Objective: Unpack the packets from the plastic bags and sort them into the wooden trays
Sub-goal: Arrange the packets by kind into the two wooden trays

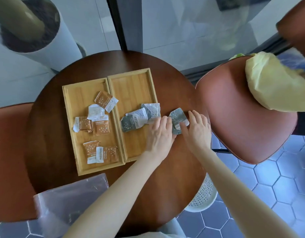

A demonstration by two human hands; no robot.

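Two wooden trays lie side by side on the round brown table [50, 134]. The left tray [69, 109] holds several orange packets [100, 127]. The right tray [131, 86] holds grey packets [131, 124] near its right rim. Just right of that tray, a grey packet [177, 118] lies on the table between my hands. My left hand [159, 133] touches its left edge with spread fingers. My right hand [197, 129] rests on its right side, fingertips on the packet. A clear plastic bag [67, 196] lies flat at the table's near left edge.
A brown chair [242, 114] stands right of the table with a yellow bag [275, 83] on it. Another brown seat [9, 160] sits at the left. A white lattice basket [205, 194] stands on the tiled floor below the table's right edge. A large white planter [50, 40] is at the back left.
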